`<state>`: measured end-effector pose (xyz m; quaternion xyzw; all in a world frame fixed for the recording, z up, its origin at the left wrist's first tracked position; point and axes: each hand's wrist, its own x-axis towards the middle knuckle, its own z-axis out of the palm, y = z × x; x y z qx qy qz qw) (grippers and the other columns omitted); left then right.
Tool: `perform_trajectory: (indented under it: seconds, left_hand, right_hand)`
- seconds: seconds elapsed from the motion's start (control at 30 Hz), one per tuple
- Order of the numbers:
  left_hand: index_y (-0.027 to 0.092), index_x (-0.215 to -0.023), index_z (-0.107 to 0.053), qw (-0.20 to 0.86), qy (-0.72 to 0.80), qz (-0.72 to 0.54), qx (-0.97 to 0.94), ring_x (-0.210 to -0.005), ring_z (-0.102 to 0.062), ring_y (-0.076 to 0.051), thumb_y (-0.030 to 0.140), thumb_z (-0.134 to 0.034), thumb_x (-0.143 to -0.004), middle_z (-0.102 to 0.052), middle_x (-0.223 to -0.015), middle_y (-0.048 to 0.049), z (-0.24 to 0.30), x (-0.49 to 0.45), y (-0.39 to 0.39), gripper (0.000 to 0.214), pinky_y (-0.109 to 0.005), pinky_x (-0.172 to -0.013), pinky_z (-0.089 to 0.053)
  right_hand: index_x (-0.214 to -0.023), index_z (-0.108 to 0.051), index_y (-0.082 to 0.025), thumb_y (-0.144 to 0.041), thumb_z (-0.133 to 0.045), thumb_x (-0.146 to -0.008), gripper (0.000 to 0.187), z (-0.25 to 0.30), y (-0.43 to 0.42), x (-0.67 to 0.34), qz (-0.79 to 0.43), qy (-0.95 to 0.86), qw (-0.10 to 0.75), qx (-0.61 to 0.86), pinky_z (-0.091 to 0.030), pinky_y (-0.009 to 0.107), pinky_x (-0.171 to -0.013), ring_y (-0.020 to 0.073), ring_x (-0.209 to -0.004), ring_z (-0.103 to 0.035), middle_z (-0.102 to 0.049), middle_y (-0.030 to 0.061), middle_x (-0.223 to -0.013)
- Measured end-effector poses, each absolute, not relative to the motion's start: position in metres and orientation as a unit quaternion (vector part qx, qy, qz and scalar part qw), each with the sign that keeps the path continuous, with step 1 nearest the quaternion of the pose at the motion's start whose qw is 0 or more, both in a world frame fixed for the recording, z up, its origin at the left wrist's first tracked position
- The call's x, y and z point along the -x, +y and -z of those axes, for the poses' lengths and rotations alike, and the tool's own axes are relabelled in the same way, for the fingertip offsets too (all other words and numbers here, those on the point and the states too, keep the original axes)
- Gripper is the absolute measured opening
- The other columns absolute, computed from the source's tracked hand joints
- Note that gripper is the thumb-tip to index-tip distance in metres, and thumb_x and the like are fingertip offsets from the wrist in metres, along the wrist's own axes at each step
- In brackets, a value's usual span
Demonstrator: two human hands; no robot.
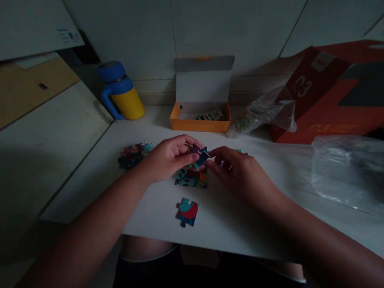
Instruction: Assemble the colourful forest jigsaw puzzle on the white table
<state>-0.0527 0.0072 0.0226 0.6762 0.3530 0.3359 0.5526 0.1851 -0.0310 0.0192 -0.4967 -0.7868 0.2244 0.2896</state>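
A dark blue jigsaw puzzle piece [201,157] is held up between my two hands. My left hand [174,157] pinches it from the left, thumb on top. On the other side, the thumb and index finger of my right hand [234,166] close on its right edge. Beneath them lies a joined section of puzzle [189,179] with teal, orange and yellow patterns, partly covered by my hands. One loose red and teal piece [187,211] rests nearer the table's front edge. To the left sits a pile of pieces [130,156], and more colour peeks out behind my right hand.
An orange box [200,125] stands with its lid up at the back, pieces inside. Left of it is a blue and yellow mug [126,95]. A clear bag [256,113] leans by a large red box [320,96]. Another plastic bag [348,172] lies right on the white table [238,230].
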Motion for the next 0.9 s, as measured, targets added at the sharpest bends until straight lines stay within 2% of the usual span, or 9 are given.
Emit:
perform_trajectory:
  seconds: [0.17,0.3,0.4,0.47,0.53,0.67,0.77,0.9]
  left_hand:
    - [0.023,-0.113,-0.048,0.587,0.352,-0.368,-0.63,-0.084,-0.072,-0.016,0.035,-0.067,-0.102,-0.071,-0.09,-0.0004,-0.01,0.036,-0.003,0.025,-0.029,-0.077,-0.057]
    - [0.022,-0.108,-0.051,0.555,0.363,-0.37,-0.651,-0.083,-0.067,-0.015,0.037,-0.067,-0.102,-0.064,-0.09,0.0009,-0.005,0.036,-0.001,0.023,-0.027,-0.074,-0.051]
    - [0.021,-0.105,-0.054,0.525,0.365,-0.374,-0.672,-0.09,-0.065,-0.016,0.037,-0.069,-0.1,-0.063,-0.095,-0.001,-0.005,0.038,0.003,0.023,-0.029,-0.079,-0.051]
    - [0.021,-0.104,-0.055,0.501,0.375,-0.383,-0.679,-0.091,-0.064,-0.016,0.037,-0.07,-0.099,-0.063,-0.097,-0.0014,-0.004,0.038,0.004,0.023,-0.029,-0.082,-0.051]
    - [0.021,-0.105,-0.054,0.482,0.389,-0.388,-0.683,-0.089,-0.063,-0.015,0.038,-0.068,-0.1,-0.062,-0.096,-0.0006,-0.002,0.036,0.004,0.023,-0.029,-0.082,-0.05]
    - [0.022,-0.109,-0.05,0.493,0.382,-0.355,-0.696,-0.088,-0.062,-0.016,0.041,-0.061,-0.105,-0.062,-0.095,-0.0004,0.006,0.028,-0.001,0.023,-0.029,-0.079,-0.049]
    - [0.022,-0.11,-0.051,0.49,0.367,-0.345,-0.711,-0.09,-0.062,-0.016,0.043,-0.06,-0.106,-0.061,-0.096,-0.0006,0.011,0.022,-0.005,0.023,-0.029,-0.081,-0.05]
    - [0.023,-0.119,-0.052,0.472,0.367,-0.342,-0.725,-0.095,-0.068,-0.016,0.041,-0.056,-0.108,-0.068,-0.103,-0.0036,0.011,0.023,-0.006,0.022,-0.03,-0.086,-0.054]
  right_hand:
    - [-0.111,-0.073,-0.019,-0.057,-0.043,-0.111,0.048,-0.025,-0.023,-0.203,-0.292,-0.761,0.37,0.445,-0.05,0.03,-0.07,0.0174,-0.075,-0.068,-0.077,0.0073,-0.092]
    - [-0.103,-0.076,-0.019,-0.071,-0.039,-0.107,0.063,-0.033,-0.005,-0.239,-0.244,-0.715,0.412,0.51,-0.048,0.029,-0.059,0.0166,-0.065,-0.064,-0.076,0.009,-0.089]
    - [-0.091,-0.075,-0.019,-0.076,-0.039,-0.104,0.068,-0.039,0.008,-0.262,-0.178,-0.696,0.395,0.573,-0.044,0.028,-0.055,0.0157,-0.06,-0.062,-0.075,0.0089,-0.081]
    - [-0.087,-0.074,-0.019,-0.076,-0.037,-0.104,0.07,-0.041,0.01,-0.266,-0.189,-0.7,0.384,0.572,-0.044,0.028,-0.056,0.0156,-0.061,-0.062,-0.074,0.0089,-0.08]
    - [-0.092,-0.074,-0.018,-0.074,-0.042,-0.104,0.065,-0.041,0.006,-0.259,-0.253,-0.724,0.364,0.529,-0.046,0.028,-0.059,0.0161,-0.065,-0.063,-0.074,0.0084,-0.083]
    - [-0.104,-0.074,-0.02,-0.058,-0.069,-0.097,0.039,-0.036,-0.007,-0.231,-0.351,-0.762,0.301,0.454,-0.047,0.026,-0.065,0.0159,-0.073,-0.064,-0.075,0.004,-0.087]
    - [-0.098,-0.073,-0.02,-0.047,-0.071,-0.097,0.027,-0.033,-0.012,-0.22,-0.38,-0.755,0.281,0.455,-0.045,0.026,-0.064,0.0142,-0.07,-0.061,-0.073,0.0015,-0.082]
    - [-0.097,-0.073,-0.02,-0.045,-0.07,-0.096,0.025,-0.035,-0.006,-0.231,-0.398,-0.744,0.26,0.47,-0.044,0.026,-0.062,0.0135,-0.067,-0.061,-0.073,0.0017,-0.08]
